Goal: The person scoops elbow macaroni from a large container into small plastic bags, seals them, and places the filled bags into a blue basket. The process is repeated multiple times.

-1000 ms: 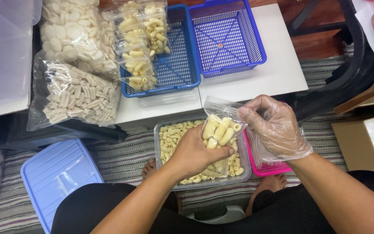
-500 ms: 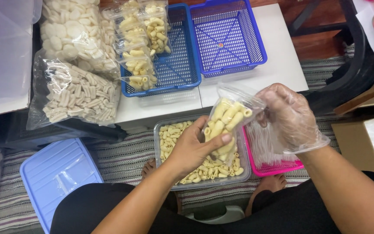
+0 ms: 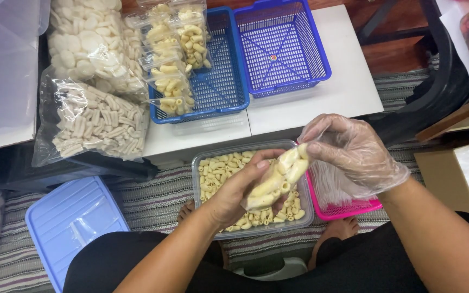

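A white worktop (image 3: 321, 106) stands over a striped mat (image 3: 153, 198), seen from above the seated person's lap. On the worktop sit two blue mesh baskets: the right basket (image 3: 282, 46) holds nothing visible, while the left basket (image 3: 221, 81) carries a row of small filled packets (image 3: 172, 59) of yellow tube-shaped snacks. Left of it lie two large clear bags, one of white round crackers (image 3: 90, 46) and one of pale ridged sticks (image 3: 90, 125). A light blue lid (image 3: 71, 225) lies on the floor at lower left.

On the lap rests a clear plastic tub (image 3: 202, 182) of yellow tube snacks, with a pink basket (image 3: 348, 206) just beside its right edge.

The bare left hand (image 3: 240, 192) is closed around the lower end of a small clear bag of tube snacks (image 3: 278, 176), held tilted just above the tub. The right hand (image 3: 348, 157), in a thin clear plastic glove, pinches the bag's upper end between fingertips and thumb.
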